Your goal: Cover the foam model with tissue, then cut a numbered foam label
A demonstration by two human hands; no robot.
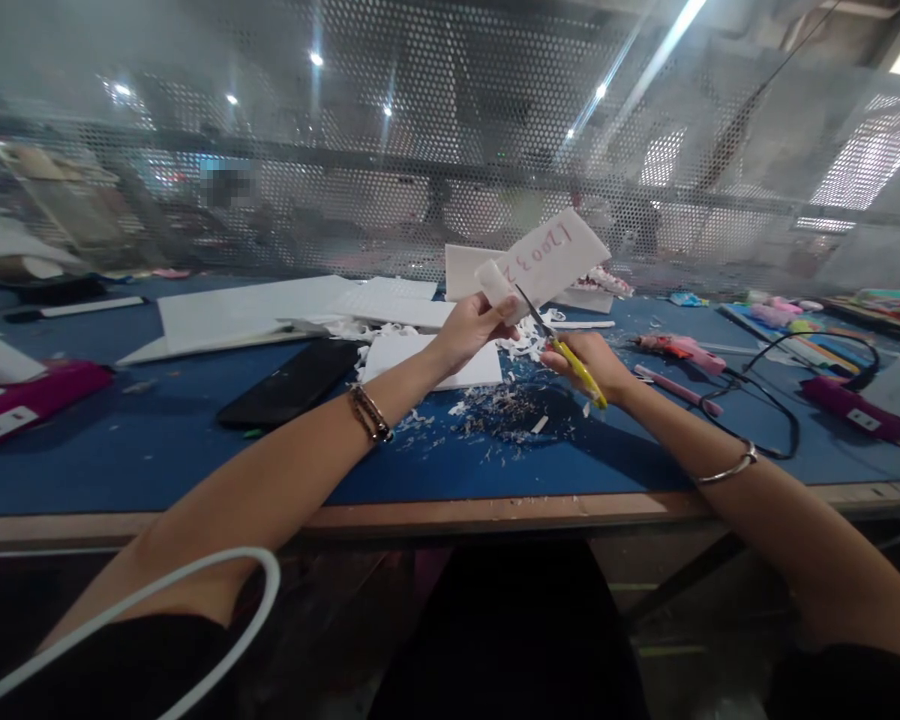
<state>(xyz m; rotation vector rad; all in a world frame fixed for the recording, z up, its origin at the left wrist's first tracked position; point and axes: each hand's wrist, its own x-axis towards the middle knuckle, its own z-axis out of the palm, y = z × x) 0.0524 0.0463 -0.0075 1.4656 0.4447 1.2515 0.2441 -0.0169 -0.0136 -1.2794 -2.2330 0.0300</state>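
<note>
My left hand (474,335) pinches the lower left end of a white piece of foam or card (559,258) with red handwritten characters, raised above the table. In my right hand (594,362) is a pair of scissors (576,368) with yellow handles. The dark blades point up and left and reach the edge of the white piece beside my left fingers. Whether the blades are parted I cannot tell. Below the hands lie a white block or pad (487,368), curled white offcuts (531,340) and fine scraps.
A black phone-like slab (292,385) and large white sheets (247,310) lie left on the blue table (255,470). At right are a pink corded tool (682,350), a pink stick (679,390) and a purple holder (862,408). A perforated metal screen (390,130) stands behind.
</note>
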